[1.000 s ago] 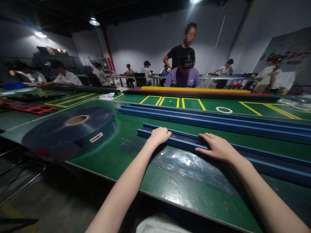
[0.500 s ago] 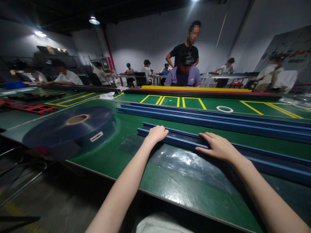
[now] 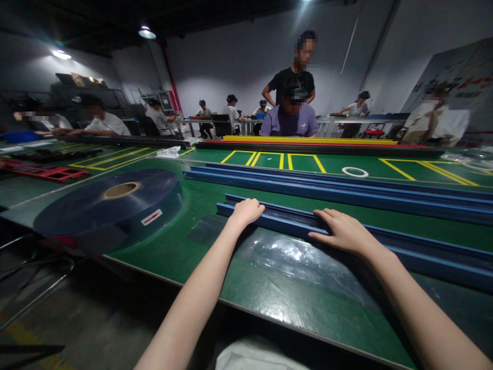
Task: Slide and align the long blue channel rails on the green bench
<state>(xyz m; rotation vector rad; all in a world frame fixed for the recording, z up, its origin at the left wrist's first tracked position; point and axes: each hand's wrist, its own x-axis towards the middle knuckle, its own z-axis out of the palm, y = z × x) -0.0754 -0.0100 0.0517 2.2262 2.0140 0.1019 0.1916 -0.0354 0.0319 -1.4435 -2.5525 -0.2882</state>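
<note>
A long blue channel rail, open along its top, lies across the green table before me and runs off to the right. Near its left end my left hand is closed over the rail, with the fingertips hidden on its far side. Farther right, my right hand grips the same rail, thumb on the near wall and fingers reaching over the channel. Clear plastic film lies flat on the table just in front of the rail, shining under the light.
On the left sits a large roll of clear film with a cardboard core. More blue rails lie parallel behind. Yellow, red and black rails stretch along the far side, near a white ring. A person in purple sits opposite.
</note>
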